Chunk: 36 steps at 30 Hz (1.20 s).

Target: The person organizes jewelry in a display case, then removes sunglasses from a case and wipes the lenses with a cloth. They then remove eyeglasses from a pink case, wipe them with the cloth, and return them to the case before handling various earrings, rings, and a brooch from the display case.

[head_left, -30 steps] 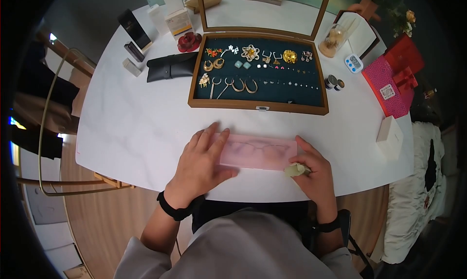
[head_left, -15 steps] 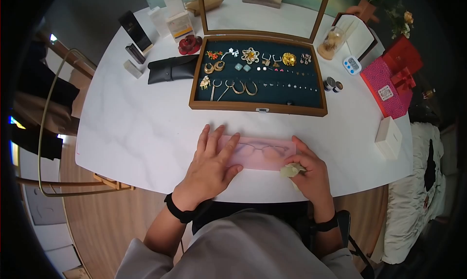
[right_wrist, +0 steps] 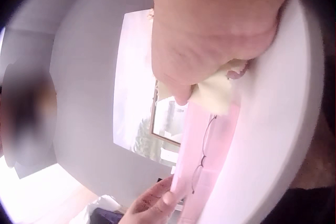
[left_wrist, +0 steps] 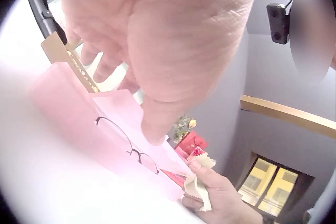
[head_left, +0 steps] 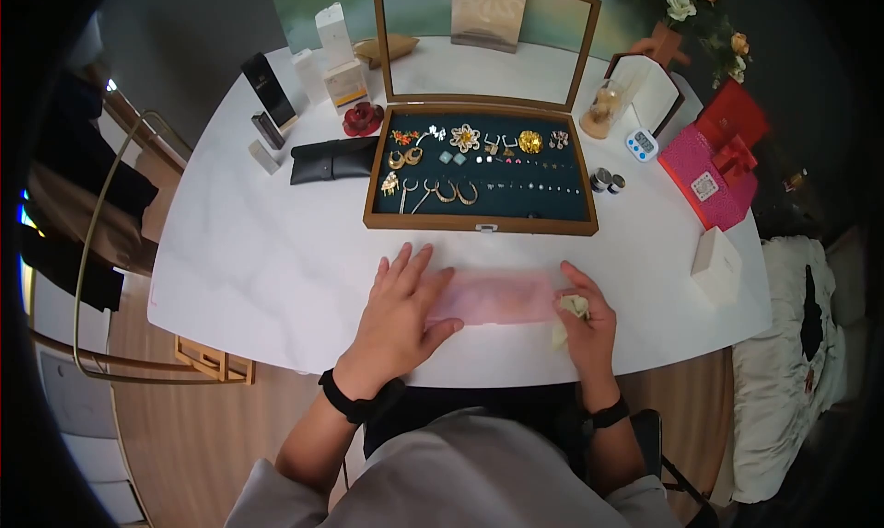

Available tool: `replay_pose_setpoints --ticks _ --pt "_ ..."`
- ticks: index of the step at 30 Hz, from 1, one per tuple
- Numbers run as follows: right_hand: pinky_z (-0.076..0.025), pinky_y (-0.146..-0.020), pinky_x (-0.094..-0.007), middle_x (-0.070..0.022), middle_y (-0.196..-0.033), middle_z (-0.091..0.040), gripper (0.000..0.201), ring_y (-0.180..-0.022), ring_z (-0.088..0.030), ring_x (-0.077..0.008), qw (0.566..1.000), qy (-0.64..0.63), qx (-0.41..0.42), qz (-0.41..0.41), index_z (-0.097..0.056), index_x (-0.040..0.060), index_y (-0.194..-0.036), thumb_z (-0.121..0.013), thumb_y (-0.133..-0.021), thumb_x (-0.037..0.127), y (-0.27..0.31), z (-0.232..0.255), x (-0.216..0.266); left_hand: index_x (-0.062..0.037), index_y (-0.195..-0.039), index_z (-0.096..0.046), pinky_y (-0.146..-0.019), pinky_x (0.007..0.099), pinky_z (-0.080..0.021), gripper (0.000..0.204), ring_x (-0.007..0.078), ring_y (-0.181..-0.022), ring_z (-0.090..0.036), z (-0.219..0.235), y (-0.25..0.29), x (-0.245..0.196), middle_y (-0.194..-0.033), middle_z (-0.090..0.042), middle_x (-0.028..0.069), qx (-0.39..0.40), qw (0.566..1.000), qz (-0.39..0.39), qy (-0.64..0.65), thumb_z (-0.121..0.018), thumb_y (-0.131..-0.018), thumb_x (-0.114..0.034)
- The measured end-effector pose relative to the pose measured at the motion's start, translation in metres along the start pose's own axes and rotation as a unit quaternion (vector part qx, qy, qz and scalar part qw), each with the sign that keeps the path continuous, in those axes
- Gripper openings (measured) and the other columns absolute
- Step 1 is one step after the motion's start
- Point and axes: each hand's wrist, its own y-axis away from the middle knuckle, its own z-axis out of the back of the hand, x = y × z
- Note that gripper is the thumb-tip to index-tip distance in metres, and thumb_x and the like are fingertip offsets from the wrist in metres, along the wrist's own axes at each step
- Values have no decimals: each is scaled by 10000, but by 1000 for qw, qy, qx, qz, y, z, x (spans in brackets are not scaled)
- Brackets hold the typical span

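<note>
A pink see-through glasses case [head_left: 497, 300] lies crosswise near the table's front edge. Thin-rimmed eyeglasses [left_wrist: 135, 153] show through its wall in the left wrist view, while in the head view they are only a faint blur. My left hand [head_left: 394, 309] is at the case's left end, its fingers long and spread along the far side and its thumb near the front. At the right end, my right hand [head_left: 594, 333] pinches a crumpled pale yellow cloth [head_left: 574, 305]. That cloth [right_wrist: 215, 95] hangs over the end of the case in the right wrist view.
Behind the case stands a wooden jewellery box [head_left: 481, 222] with its glass lid raised and rows of earrings and brooches inside. A black pouch [head_left: 331, 161] lies to its left. A timer [head_left: 642, 144], a pink gift box [head_left: 707, 185] and a white box [head_left: 716, 266] are on the right.
The head view has tilted up. My right hand has shifted with the cloth to the right and away from the body. My left hand has moved slightly right along the case.
</note>
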Motion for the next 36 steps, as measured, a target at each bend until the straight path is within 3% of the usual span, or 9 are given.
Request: replay_pose_setpoints --ticks 3,5,8,11,18,24,27,29,36 --pt "-481 -973 -305 -159 -1361 -601 263 -1240 -584 -241 999 -34 -14 -29 -728 -3 -1007 -652 -767 -80 -4 -4 5 -71 -1347 -561 -1157 603 -242 622 456 -1431 -312 0 -6 -4 -1510 -396 239 20 999 -39 10 -775 -816 -315" --pt "-500 -949 -306 -157 -1355 -605 292 -1216 -603 -243 997 71 43 7 -730 4 -1027 -643 -763 -85 -5 -5 6 -69 -1398 -515 -1166 593 -232 683 424 -1447 -304 -6 -10 -10 -1535 -362 239 53 996 -70 12 -768 -820 -330" --pt "-521 -916 -306 -154 -1352 -609 279 -1182 -627 -241 994 101 48 3 -731 4 -1019 -638 -768 -75 -6 -7 12 -72 -1469 -434 -1176 582 -213 781 426 -1464 -267 -27 -9 -12 -1571 -299 239 73 993 -89 -6 -760 -821 -362" --pt "-541 -884 -311 -147 -1344 -615 263 -1158 -645 -247 992 112 54 4 -735 10 -1007 -642 -772 -63 -6 -8 11 -46 -1512 -358 -1179 584 -191 855 433 -1478 -221 -35 -6 -19 -1596 -243 235 69 988 -98 -99 -727 -838 -422" --pt "-551 -868 -325 -144 -1342 -617 241 -1169 -642 -268 986 151 71 24 -742 28 -990 -663 -768 -27 -7 -9 14 -9 -1520 -323 -1168 609 -185 853 443 -1481 -196 -37 -2 -33 -1595 -242 235 68 987 -78 -125 -658 -879 -461" --pt "-534 -864 -314 -150 -1345 -616 185 -1133 -654 -263 982 167 45 78 -728 14 -972 -671 -796 9 -1 -7 16 -40 -1495 -376 -1144 618 -236 820 469 -1432 -278 -36 -1 -33 -1557 -291 260 36 991 -78 -102 -705 -836 -400" --pt "-517 -855 -301 -150 -1267 -647 127 -1060 -667 -240 987 113 -37 105 -703 -4 -970 -661 -853 26 0 -6 0 -72 -1479 -410 -1129 603 -285 752 455 -1405 -326 -37 -1 -29 -1509 -360 252 8 992 -51 -114 -717 -841 -324" --pt "-507 -841 -293 -137 -1146 -672 96 -984 -667 -214 995 5 -94 -17 -680 -16 -970 -648 -901 43 2 -9 4 -77 -1467 -424 -1127 601 -292 722 445 -1384 -350 -43 1 -18 -1481 -387 243 3 990 -46 -136 -713 -846 -305" --pt "-515 -818 -299 -124 -1013 -689 81 -887 -668 -212 993 99 -63 34 -670 -19 -959 -631 -910 32 2 -12 11 -92 -1423 -465 -1124 624 -290 655 404 -1300 -428 -2 39 12 -1356 -470 212 -9 992 11 -124 -722 -841 -246"
